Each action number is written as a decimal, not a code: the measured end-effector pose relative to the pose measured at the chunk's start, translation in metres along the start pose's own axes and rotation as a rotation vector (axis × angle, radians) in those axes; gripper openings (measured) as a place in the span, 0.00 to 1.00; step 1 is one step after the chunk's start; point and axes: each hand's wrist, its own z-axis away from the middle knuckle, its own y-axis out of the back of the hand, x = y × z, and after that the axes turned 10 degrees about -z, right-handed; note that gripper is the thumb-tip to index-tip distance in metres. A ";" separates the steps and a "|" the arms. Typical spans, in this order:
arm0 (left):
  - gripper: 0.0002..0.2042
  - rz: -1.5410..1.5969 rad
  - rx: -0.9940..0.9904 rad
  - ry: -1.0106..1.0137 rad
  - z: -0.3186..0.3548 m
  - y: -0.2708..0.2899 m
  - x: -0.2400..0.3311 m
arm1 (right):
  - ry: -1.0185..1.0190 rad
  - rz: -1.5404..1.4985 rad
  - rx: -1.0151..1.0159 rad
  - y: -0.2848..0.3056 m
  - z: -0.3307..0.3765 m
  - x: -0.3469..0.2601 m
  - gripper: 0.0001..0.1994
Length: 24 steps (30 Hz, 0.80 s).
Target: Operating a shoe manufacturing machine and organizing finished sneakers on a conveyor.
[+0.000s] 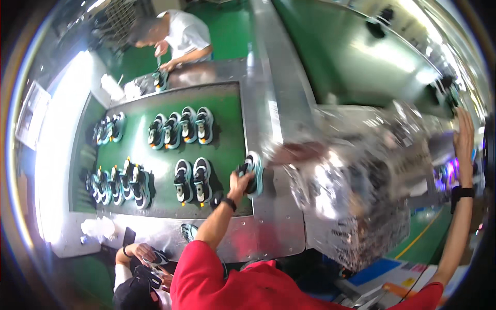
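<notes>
**Sneaker gripped at the belt's edge**

Currently, a sneaker (253, 173) in black, white and teal is grasped by the left hand (241, 182) at the right-hand edge of the green conveyor belt (227, 113), where the belt meets the steel frame (279, 217). The fingers are clenched around the heel and collar, with the sole turned toward three o'clock. The right hand (464, 135) is raised at three o'clock, fingers spread and released, nothing held; a dark watch is worn on each wrist.

From the hand, a pair of matching sneakers (192, 180) lies at nine o'clock, and a row of four (181, 126) at eleven o'clock. More pairs are set along the belt's far left.

The shoe is judged light and fairly stiff in the sole, with a softer, yielding upper; it is unlikely to slip or break. The heel collar is judged the best place to be gripped.

At twelve o'clock a person in a white shirt (183, 33) is bent over the desk; another is seated at seven o'clock.
</notes>
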 end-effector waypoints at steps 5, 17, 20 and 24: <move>0.31 -0.416 0.355 -0.116 -0.115 0.034 0.107 | 0.179 0.278 -0.088 -0.082 -0.072 0.049 0.41; 0.40 -0.408 0.351 -0.357 -0.156 0.039 0.039 | 0.050 0.228 -0.478 -0.085 -0.136 0.060 0.43; 0.42 -0.217 0.098 -0.427 -0.104 0.018 -0.047 | -0.209 0.058 -0.401 -0.064 -0.130 0.051 0.37; 0.22 0.355 -0.489 -0.369 0.039 -0.043 -0.099 | -0.127 0.028 -0.363 -0.045 -0.091 0.030 0.46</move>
